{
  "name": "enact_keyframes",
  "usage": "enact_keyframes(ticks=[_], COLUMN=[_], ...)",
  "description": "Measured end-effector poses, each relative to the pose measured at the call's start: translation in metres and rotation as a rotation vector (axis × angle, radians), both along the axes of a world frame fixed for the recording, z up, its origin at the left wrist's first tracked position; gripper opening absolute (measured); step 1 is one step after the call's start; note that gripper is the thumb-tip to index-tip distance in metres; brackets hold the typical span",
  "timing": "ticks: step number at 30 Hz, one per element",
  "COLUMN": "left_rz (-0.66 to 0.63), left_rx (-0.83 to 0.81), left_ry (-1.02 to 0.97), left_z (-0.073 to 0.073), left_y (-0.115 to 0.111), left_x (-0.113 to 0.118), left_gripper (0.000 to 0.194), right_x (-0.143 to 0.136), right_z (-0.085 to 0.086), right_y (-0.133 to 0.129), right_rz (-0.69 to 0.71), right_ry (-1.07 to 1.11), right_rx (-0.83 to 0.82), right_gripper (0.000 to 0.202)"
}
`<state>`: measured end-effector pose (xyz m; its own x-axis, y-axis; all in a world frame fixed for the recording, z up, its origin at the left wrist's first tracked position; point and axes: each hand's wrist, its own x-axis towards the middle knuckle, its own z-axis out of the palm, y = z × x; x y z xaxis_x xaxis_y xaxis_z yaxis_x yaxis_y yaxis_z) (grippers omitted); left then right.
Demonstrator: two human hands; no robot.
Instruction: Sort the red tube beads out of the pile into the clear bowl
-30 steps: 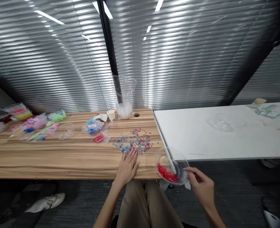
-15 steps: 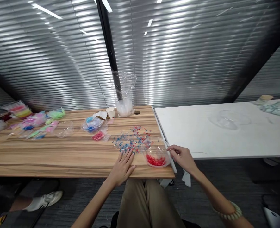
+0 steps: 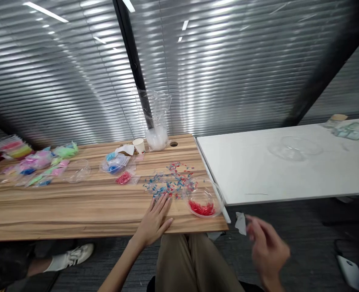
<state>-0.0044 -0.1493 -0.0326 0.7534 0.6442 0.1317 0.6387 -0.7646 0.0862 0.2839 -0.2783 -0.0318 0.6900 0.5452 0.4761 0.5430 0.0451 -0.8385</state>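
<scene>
My left hand (image 3: 153, 221) lies flat on the wooden table, fingers spread and pointing at loose blue and red tube-shaped beads (image 3: 164, 184). Right of it stands a clear round plastic container (image 3: 203, 194) with red bead-like pieces (image 3: 201, 207) inside; its clear lid appears tilted open behind. My right hand (image 3: 267, 245) is off the table edge, above the floor, with its fingers drawn together in a pinch and slightly blurred. Whatever they may hold is too fine to make out.
Several colourful bags (image 3: 42, 162), a clear container (image 3: 76, 171), a bag of red beads (image 3: 123, 177), a paper cup (image 3: 139, 145) and a bag of white material (image 3: 157, 138) stand on the wood. A thin strand (image 3: 256, 194) lies on the white table (image 3: 243, 162). A white scrap (image 3: 240, 223) is below.
My right hand has left the container's rim and moved right and down, past the table edge. My left hand has stayed beside the beads. The view has shifted slightly.
</scene>
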Motion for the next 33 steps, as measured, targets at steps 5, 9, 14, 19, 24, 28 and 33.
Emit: enact_keyframes(ticks=[5, 9, 14, 19, 24, 28, 33], left_rz=[-0.087, -0.052, 0.010, -0.007, 0.083, 0.134, 0.187], left_rx=[-0.032, 0.009, 0.058, 0.054, 0.063, 0.098, 0.102], left_ry=[0.024, -0.010, -0.045, -0.024, -0.029, -0.057, -0.051], left_z=[0.003, -0.001, -0.003, -0.003, -0.012, -0.017, -0.019], left_y=[0.003, 0.000, -0.004, -0.005, -0.006, -0.010, -0.012], left_x=[0.010, 0.001, -0.005, -0.003, -0.010, -0.018, -0.024], left_gripper=[0.061, 0.064, 0.062, 0.060, 0.066, 0.067, 0.069], right_x=[-0.085, -0.111, -0.117, -0.124, -0.124, -0.122, -0.121], right_z=[-0.011, -0.009, -0.021, -0.024, -0.021, -0.020, -0.016], right_y=[-0.005, 0.034, 0.060, 0.060, 0.058, 0.061, 0.076], right_rz=[0.593, 0.703, 0.682, 0.627, 0.637, 0.672, 0.799], right_ry=[-0.383, -0.536, -0.687, -0.752, -0.756, -0.765, -0.810], right_rx=[0.092, -0.178, -0.375, -0.371, -0.385, -0.412, -0.402], right_gripper=[0.024, 0.038, 0.048, 0.046, 0.047, 0.048, 0.054])
